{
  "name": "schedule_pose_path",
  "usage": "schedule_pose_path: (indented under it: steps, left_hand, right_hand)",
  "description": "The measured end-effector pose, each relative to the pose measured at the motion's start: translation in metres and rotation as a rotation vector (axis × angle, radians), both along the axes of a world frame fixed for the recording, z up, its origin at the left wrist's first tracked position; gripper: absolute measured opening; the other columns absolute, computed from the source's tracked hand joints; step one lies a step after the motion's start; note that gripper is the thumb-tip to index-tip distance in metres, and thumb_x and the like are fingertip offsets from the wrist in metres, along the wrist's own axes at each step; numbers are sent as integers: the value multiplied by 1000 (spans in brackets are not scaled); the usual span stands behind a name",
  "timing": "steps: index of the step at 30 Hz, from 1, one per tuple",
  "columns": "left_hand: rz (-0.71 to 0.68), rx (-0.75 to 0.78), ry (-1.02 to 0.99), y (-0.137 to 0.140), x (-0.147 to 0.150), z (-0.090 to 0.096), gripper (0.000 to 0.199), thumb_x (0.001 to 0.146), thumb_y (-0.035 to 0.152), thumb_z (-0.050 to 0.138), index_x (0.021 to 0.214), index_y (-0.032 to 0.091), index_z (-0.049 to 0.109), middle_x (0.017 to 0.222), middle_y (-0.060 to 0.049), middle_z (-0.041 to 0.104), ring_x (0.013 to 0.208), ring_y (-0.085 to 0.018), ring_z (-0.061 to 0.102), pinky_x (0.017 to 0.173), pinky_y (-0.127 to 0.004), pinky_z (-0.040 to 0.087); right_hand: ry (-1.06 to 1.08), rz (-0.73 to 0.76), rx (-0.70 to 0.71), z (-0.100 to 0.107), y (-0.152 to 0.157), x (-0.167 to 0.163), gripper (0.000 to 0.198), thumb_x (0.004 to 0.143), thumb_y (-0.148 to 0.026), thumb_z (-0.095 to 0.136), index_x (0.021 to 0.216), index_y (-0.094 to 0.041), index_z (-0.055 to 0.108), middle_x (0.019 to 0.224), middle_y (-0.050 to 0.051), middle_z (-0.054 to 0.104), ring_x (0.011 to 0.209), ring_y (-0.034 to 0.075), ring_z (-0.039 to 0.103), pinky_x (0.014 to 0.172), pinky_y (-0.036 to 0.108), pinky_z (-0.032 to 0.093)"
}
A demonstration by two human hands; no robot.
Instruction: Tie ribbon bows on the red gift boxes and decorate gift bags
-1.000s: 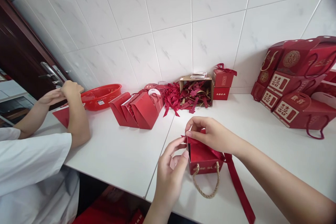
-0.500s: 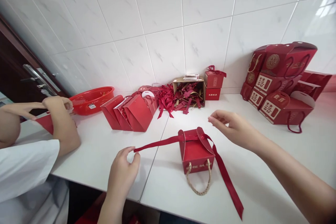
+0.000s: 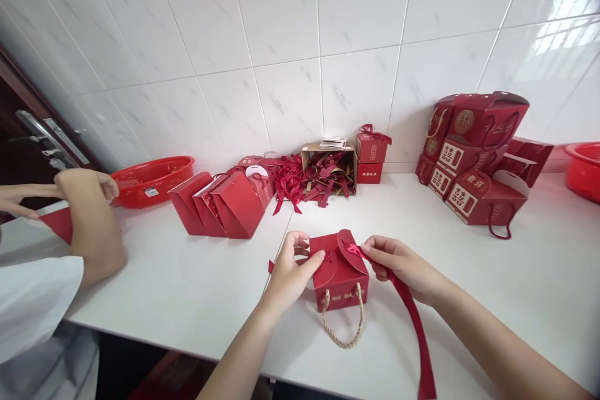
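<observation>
A small red gift box (image 3: 342, 294) with a twisted rope handle (image 3: 344, 345) stands on the table in front of me. My left hand (image 3: 293, 269) grips its left side, the thumb pressing on a top flap and the fingers partly hidden behind. Between thumb and fingers, my right hand (image 3: 407, 265) pinches a dark red ribbon (image 3: 415, 325) close to the right flap. The ribbon threads through that flap, and its long tail hangs down toward the table's front edge. Left of my left hand, a short ribbon end peeks out.
Folded red bags (image 3: 225, 206) stand left, beside a red basin (image 3: 152, 181). At the wall sit loose ribbons (image 3: 287, 181), a carton (image 3: 352, 175) of strips and two small boxes (image 3: 372, 153). Gift boxes (image 3: 469, 162) are stacked right. A co-worker's arm (image 3: 94, 219) is at far left.
My left hand has let go of the ribbon's left end and moved right onto the box. My right hand has come down and taken hold of the ribbon. The box flaps lie closer together.
</observation>
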State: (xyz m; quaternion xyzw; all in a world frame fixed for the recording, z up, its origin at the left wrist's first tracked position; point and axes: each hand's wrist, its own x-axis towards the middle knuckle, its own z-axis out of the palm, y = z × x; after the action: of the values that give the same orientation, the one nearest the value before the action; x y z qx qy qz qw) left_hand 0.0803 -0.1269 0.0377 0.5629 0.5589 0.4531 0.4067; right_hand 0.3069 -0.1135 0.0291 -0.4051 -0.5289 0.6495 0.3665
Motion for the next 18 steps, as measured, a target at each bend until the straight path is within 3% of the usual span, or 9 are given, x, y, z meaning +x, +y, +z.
schedule_pose_path:
  steps: [4, 8, 13, 18]
  left_hand:
    - [-59, -92, 5, -2, -4, 1, 28, 80, 44, 64, 86, 22, 49, 85, 1, 52, 69, -12, 50, 61, -24, 41]
    - [-194, -234, -14, -3, -9, 8, 39, 80, 50, 61, 64, 19, 44, 61, 5, 40, 53, -9, 35, 51, -23, 25]
    - [-234, -284, -66, -3, -18, 10, 48, 76, 40, 62, 53, 21, 25, 51, 9, 20, 49, -8, 18, 52, -27, 12]
    - [-289, -311, -118, -8, -28, 10, 42, 71, 29, 62, 50, 20, 28, 48, 8, 26, 49, -8, 22, 53, -28, 13]
  right_hand:
    - [14, 3, -17, -2, 3, 6, 39, 79, -54, 68, 76, -18, 53, 64, -5, 43, 54, 8, 38, 56, 26, 29]
    - [-113, -28, 45, -5, 7, 14, 41, 79, -57, 66, 73, -18, 54, 64, -4, 44, 57, 10, 40, 59, 27, 31]
    - [-397, -75, 162, -4, 10, 23, 45, 78, -62, 63, 72, -18, 58, 61, -5, 39, 58, 10, 28, 54, 27, 21]
    - [-402, 22, 175, 4, 5, 27, 42, 76, -59, 67, 73, -18, 57, 60, -5, 39, 59, 10, 30, 54, 26, 22]
